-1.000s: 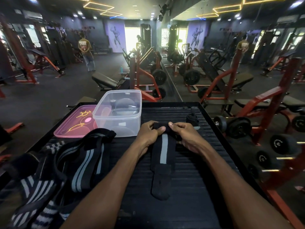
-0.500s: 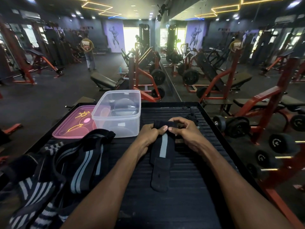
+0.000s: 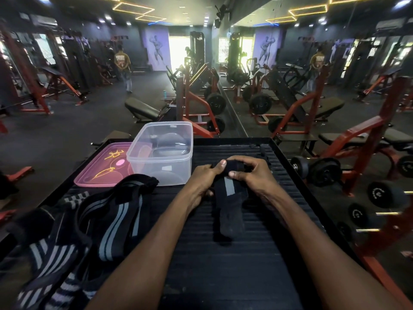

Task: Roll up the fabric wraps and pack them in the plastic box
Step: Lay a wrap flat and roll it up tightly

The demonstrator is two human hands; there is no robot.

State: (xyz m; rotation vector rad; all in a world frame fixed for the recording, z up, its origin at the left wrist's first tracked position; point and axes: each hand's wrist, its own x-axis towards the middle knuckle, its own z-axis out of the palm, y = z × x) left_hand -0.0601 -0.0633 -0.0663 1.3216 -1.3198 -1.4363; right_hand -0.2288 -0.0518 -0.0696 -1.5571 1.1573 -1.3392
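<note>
Wrap [image 3: 228,198] soft, limp; left hand [image 3: 204,177] and right hand [image 3: 250,173] pinched roll ends; box [image 3: 161,157] stood beside.

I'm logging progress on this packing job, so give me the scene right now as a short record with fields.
surface: black ribbed mat
left hand: gripping the roll's left end
right hand: gripping the roll's right end
black wrap: far end rolled, tail flat toward the person
plastic box: open, left of the hands, no wrap visible inside
pink lid: flat, left of the box
wrap pile: unrolled, near left
</note>
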